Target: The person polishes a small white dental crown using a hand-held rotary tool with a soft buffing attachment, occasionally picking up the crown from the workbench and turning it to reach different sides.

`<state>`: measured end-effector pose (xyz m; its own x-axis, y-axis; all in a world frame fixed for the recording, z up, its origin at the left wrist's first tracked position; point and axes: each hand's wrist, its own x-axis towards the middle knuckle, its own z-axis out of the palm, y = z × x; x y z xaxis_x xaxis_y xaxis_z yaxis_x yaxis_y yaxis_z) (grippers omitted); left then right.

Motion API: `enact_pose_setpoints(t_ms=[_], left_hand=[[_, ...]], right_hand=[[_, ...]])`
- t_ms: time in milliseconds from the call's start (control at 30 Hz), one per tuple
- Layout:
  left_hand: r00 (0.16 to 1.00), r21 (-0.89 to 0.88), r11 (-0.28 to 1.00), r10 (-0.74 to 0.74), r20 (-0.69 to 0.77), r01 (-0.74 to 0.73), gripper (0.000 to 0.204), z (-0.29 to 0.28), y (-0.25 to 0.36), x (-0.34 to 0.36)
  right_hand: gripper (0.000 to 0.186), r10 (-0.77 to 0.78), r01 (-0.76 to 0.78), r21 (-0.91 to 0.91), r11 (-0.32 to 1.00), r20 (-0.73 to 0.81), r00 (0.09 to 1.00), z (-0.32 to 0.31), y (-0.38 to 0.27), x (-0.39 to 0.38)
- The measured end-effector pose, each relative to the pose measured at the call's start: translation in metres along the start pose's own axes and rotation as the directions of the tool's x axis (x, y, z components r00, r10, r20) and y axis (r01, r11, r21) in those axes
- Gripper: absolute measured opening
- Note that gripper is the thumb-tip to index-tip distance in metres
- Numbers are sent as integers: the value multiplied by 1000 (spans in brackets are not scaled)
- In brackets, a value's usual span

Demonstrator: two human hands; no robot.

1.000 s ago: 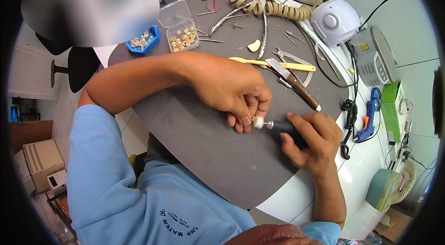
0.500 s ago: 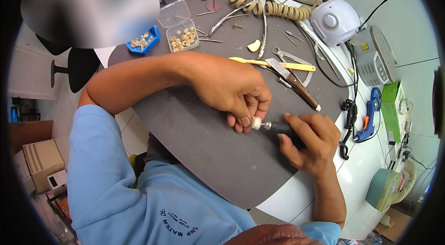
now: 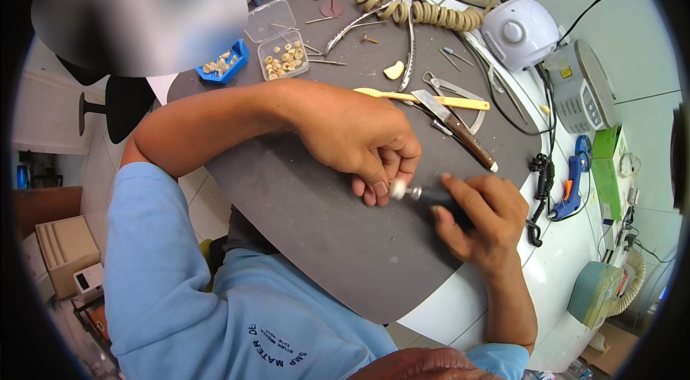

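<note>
My right hand (image 3: 489, 222) is wrapped round a dark rotary handpiece (image 3: 440, 197) that points left. A metal shank leads from its nose to a small whitish polishing tip (image 3: 397, 190), which looks slightly blurred. The tip meets the fingertips of my left hand (image 3: 370, 146). Thumb and fingers there are pinched together; whatever lies between them is too small and hidden to name. Just beyond my hands rest a wooden-handled knife (image 3: 467, 138) and a yellow toothbrush-like stick (image 3: 460, 103).
Beyond my left forearm stand a clear box of small beige rings (image 3: 285, 60) and a blue tray of pale pieces (image 3: 223, 67). Pliers (image 3: 408, 35), loose burs and a coiled hose (image 3: 453, 17) lie farther back. At right are a white rounded device (image 3: 519, 31) and a blue glue gun (image 3: 571, 182).
The polishing tip looks more blurred than before and has shifted very slightly. Both hands keep nearly the same place and grip.
</note>
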<state>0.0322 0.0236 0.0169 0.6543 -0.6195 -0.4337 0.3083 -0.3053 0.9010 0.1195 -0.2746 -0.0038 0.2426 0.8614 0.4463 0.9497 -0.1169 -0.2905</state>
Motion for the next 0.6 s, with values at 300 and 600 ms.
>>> enact_pose_setpoints(t_ms=[300, 600], left_hand=[[1000, 37, 999, 14, -6, -14, 18, 1, 1, -2], [1000, 42, 999, 21, -15, -21, 16, 1, 0, -2]], right_hand=[[41, -38, 39, -30, 999, 13, 999, -1, -1, 2], [42, -5, 5, -24, 1000, 16, 1000, -2, 0, 1]])
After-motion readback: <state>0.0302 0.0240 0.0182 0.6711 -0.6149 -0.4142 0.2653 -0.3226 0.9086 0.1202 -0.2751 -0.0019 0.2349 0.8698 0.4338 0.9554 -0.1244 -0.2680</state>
